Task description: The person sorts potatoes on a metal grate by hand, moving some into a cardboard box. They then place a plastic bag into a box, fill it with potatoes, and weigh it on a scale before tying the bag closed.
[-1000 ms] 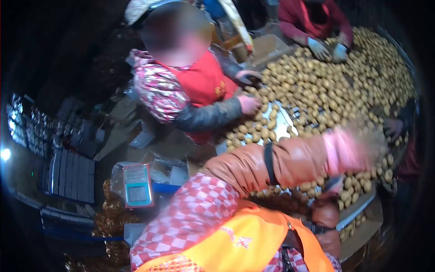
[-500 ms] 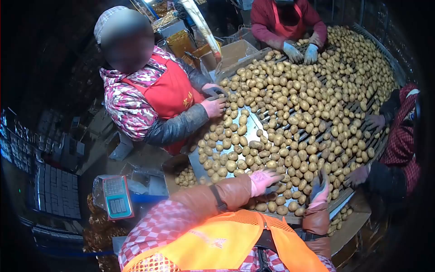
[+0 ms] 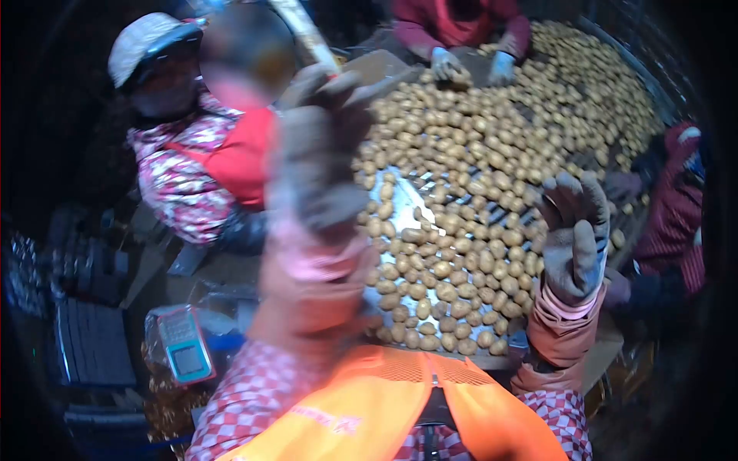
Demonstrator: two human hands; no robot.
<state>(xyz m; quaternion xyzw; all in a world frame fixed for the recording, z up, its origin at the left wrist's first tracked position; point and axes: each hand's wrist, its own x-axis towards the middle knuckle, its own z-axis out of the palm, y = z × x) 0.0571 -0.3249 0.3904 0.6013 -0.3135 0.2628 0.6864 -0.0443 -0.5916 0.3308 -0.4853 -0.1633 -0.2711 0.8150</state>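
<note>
My left hand, in a grey and pink glove, is raised high in front of the person on the left. Motion smears it, but its fingers look apart and nothing shows in them. Palm towards me, my gloved right hand is lifted at the right edge of the potatoes. Its fingers point up, a little bent, and it holds nothing. Many potatoes lie spread over the slatted metal sorting table, most densely at the back. My left forearm hides part of the table's left side.
A person in a red apron stands at the left. Across the table a person's gloved hand rests at the potatoes. Another person's sleeve is at the right. A scale stands at the lower left.
Both my hands have risen from the near edge of the potatoes, the left up and leftward, the right up. The view has shifted, and the person on the left has turned their head.
</note>
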